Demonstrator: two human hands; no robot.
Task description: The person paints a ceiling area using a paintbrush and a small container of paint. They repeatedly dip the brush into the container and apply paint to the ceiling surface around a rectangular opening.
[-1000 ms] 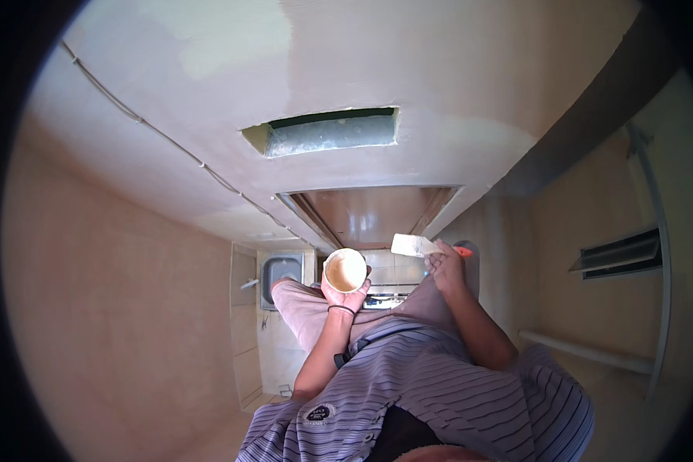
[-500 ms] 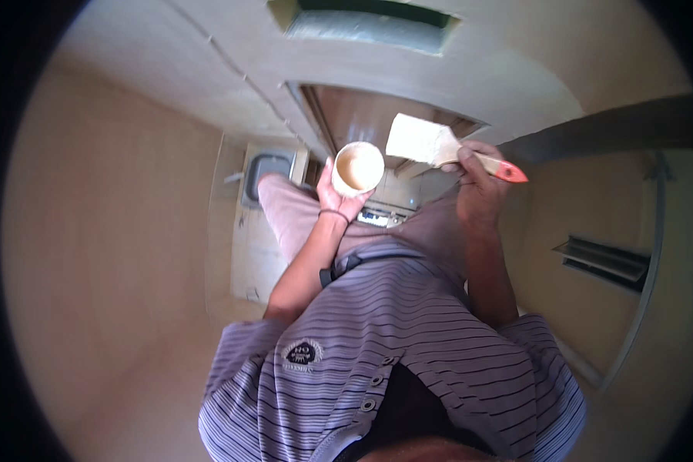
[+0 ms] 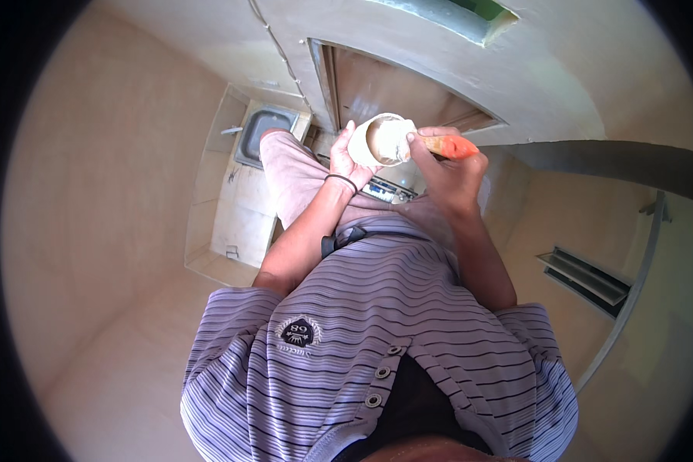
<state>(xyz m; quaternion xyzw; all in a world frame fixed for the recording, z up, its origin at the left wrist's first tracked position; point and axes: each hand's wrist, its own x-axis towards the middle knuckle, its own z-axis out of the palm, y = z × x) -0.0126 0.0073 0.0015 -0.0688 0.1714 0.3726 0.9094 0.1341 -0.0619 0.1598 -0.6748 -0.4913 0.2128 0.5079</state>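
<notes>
My left hand (image 3: 346,160) is closed around a round, cream-coloured tub (image 3: 359,146), tilted so its mouth shows pale paint inside. A wide paintbrush (image 3: 456,146) with a wooden handle and an orange-red end is gripped in my right hand (image 3: 448,171). Its bristles, coated with whitish paint, lie in the mouth of the tub at the right rim. The bristle tips are hidden inside the tub. Both hands are close together in front of my waist.
A grey sink (image 3: 266,132) with a tap is set in a pale tiled counter (image 3: 242,204) on the left. Ahead is a brown door (image 3: 385,85) in its frame, below a wall opening (image 3: 470,15). A louvred window (image 3: 589,277) is at the right, near a grey pipe (image 3: 631,292).
My right hand has brought the paintbrush left and turned its bristles into the tub. The tub has shifted slightly up and right in my left hand. The head view has turned.
</notes>
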